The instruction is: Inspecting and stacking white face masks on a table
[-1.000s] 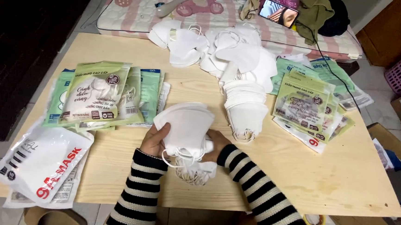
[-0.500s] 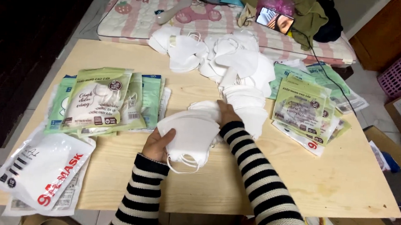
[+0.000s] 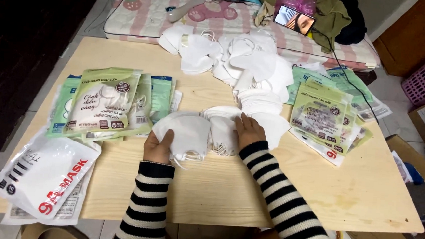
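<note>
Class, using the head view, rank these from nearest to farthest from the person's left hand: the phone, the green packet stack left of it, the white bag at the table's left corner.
1. Green packet stack, just left of the left hand.
2. White bag, near-left corner.
3. Phone, far right on the mat.

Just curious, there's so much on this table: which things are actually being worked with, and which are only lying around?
In hand:
left hand gripping a small stack of white masks
right hand on the fanned white masks

Lying about:
green packets
white pouches
phone
pink mat
</note>
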